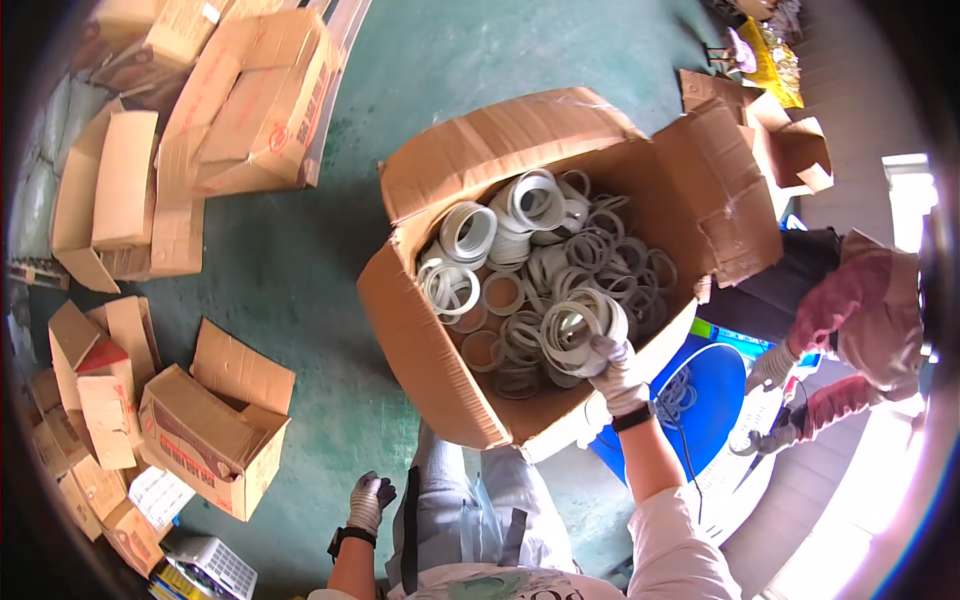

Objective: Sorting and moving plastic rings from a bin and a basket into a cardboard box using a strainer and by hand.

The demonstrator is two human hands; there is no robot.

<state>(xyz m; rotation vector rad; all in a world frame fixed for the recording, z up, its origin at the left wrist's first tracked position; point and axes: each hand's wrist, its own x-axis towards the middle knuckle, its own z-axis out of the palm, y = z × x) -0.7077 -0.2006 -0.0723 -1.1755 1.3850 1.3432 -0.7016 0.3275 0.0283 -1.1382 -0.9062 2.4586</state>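
Observation:
A big open cardboard box (pixel 430 365) stands in front of me, with many white and grey rings in it. Some rings form neat stacks, such as the white stack (pixel 467 232) at the box's left; others lie loose. My right hand (pixel 620 378), in a whitish glove, reaches over the near right side of the box. Its fingers are closed on the edge of a bundle of white rings (pixel 578 335). My left hand (pixel 370 502), gloved with dark fingertips, hangs by my left leg outside the box. Its fingers are curled, and nothing shows in them.
At the right, another person's gloved hands (pixel 773 368) are beside a blue tub (pixel 722 385) with some rings (pixel 677 393) in it. Cardboard boxes (pixel 215 440) stand at the left, and larger cartons (pixel 265 110) are piled behind them. A small open box (pixel 795 150) sits far right.

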